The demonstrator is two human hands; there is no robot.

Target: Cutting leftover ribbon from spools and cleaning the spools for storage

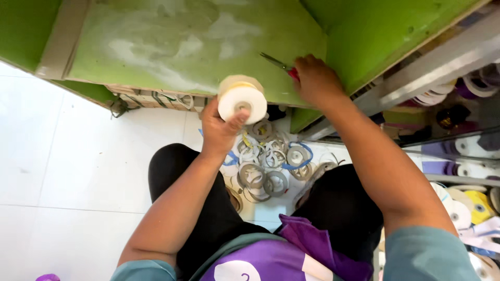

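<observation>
Our left hand (221,130) grips a white tape roll (241,99), core hole facing us. Right hand (315,78) closes on red-handled scissors (281,66) just right of the roll, blades pointing left toward it.

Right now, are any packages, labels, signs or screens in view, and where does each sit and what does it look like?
No packages, signs or screens show.
White tape roll: round, cream rim, held up by the left hand before the green table.
Shirt print: white rounded patch on purple cloth, bottom centre.
Scissors: red-handled, under the right hand on the table.
</observation>
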